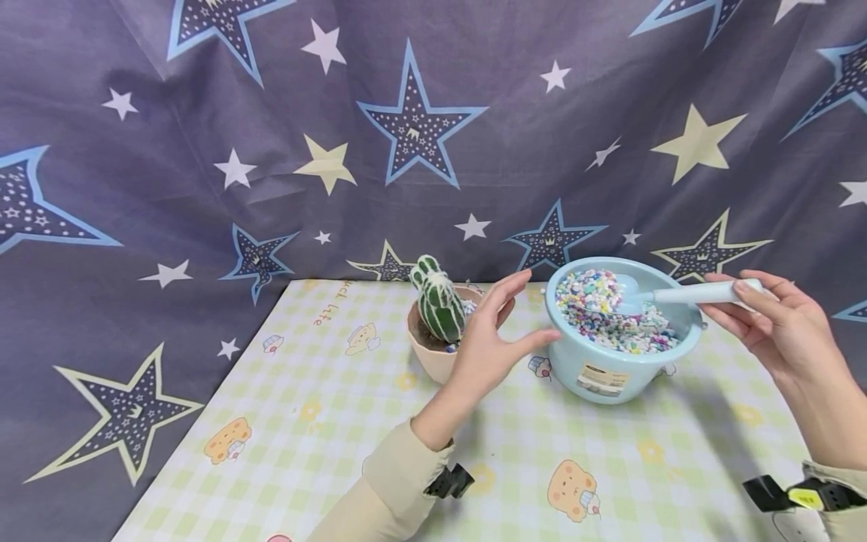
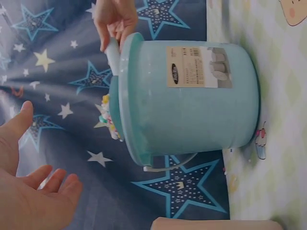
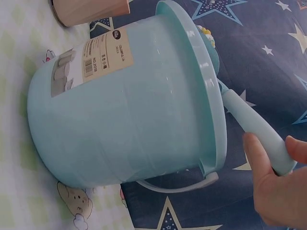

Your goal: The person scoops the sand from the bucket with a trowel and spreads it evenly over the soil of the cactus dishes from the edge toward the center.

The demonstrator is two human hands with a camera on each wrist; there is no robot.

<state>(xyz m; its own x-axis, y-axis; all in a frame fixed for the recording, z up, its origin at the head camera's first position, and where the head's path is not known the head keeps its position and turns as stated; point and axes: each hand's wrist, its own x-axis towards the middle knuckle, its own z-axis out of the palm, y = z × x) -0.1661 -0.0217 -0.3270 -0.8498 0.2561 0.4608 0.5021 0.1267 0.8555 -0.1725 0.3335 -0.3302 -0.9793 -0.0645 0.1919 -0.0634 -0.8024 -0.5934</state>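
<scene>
My right hand (image 1: 789, 320) grips the pale blue handle of a scoop (image 1: 704, 293), pinched between thumb and fingers in the right wrist view. The scoop's head, heaped with small multicoloured pebbles (image 3: 207, 34), is at the top of a light blue bucket (image 1: 603, 380). More pebbles fill much of that bucket. My left hand (image 1: 484, 342) is held in the air between the bucket and a potted cactus, fingers spread and holding nothing. The green cactus (image 1: 439, 305) leans to the left in a pinkish pot (image 1: 433, 363), partly hidden behind the left hand.
A checked tablecloth (image 1: 325, 452) with cartoon prints covers the table. Behind it hangs a dark curtain (image 1: 271, 150) with star patterns. The bucket's wire-like handle (image 2: 175, 165) hangs down at its side. A few loose pebbles lie by the bucket.
</scene>
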